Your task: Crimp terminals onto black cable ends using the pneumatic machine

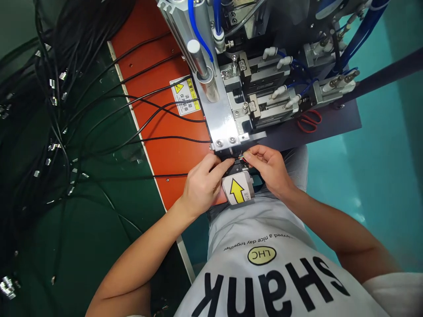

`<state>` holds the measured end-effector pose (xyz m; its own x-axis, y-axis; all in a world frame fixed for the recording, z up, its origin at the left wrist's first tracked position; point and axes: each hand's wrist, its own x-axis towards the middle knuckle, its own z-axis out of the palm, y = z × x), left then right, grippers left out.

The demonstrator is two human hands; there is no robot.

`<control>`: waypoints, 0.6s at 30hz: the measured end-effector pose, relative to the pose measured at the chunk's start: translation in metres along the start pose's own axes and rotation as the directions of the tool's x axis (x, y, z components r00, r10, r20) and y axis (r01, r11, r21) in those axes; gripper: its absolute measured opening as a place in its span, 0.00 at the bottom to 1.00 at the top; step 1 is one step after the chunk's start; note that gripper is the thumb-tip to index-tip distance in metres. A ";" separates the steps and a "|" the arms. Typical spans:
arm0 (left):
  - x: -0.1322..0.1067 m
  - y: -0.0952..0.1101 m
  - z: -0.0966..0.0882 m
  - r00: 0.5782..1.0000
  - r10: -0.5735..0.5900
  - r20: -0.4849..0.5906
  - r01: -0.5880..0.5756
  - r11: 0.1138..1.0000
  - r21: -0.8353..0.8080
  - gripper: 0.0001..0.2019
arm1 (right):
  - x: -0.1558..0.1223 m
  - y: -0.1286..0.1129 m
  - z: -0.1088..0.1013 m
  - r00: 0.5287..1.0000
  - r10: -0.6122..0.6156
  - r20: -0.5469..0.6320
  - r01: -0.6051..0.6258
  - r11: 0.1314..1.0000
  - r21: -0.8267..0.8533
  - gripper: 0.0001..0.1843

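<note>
My left hand [205,181] is closed, its fingertips pressed together at a small black fixture [237,167] at the front of the machine. A black cable [170,175] runs from the left to this hand and passes out of sight under it. Thin coloured wires [241,156] show between the two hands. My right hand [271,171] pinches them between thumb and forefinger. Just below the fingertips is a metal block [238,188] with a yellow arrow label. The wire ends are too small to make out clearly.
The machine [223,110] rises ahead with cylinders and blue air hoses [361,37]. Several black cables [148,94] cross the orange plate [158,154]. A large cable bundle [62,75] with shiny ends lies on the green surface at left. Red-handled scissors [309,121] lie at right.
</note>
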<state>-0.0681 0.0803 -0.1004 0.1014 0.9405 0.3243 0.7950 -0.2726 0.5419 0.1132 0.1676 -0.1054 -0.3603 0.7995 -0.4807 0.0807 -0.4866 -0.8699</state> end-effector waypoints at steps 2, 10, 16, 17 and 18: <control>0.000 0.000 0.001 1.000 0.004 0.000 -0.004 1.000 0.011 0.17 | 0.000 0.000 0.000 1.000 0.002 -0.005 -0.001 1.000 0.007 0.09; -0.001 0.002 0.002 1.000 -0.008 0.016 0.007 0.998 0.061 0.17 | 0.000 0.001 0.000 1.000 0.009 -0.005 -0.009 1.000 0.000 0.10; 0.000 0.004 0.001 0.999 -0.015 0.032 0.013 0.996 0.085 0.17 | 0.000 0.004 0.000 1.000 -0.013 0.004 0.013 1.000 0.002 0.11; 0.000 0.004 0.001 0.999 -0.013 0.035 0.010 0.996 0.087 0.17 | 0.000 0.004 0.000 1.000 -0.014 0.004 0.014 1.000 0.001 0.12; 0.000 0.004 0.001 0.999 -0.009 0.038 0.005 0.996 0.088 0.17 | 0.000 0.004 0.000 1.000 -0.016 0.003 0.016 1.000 0.000 0.12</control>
<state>-0.0640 0.0797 -0.0991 0.1170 0.9498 0.2901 0.8451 -0.2487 0.4733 0.1132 0.1651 -0.1088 -0.3647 0.8062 -0.4660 0.0752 -0.4733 -0.8777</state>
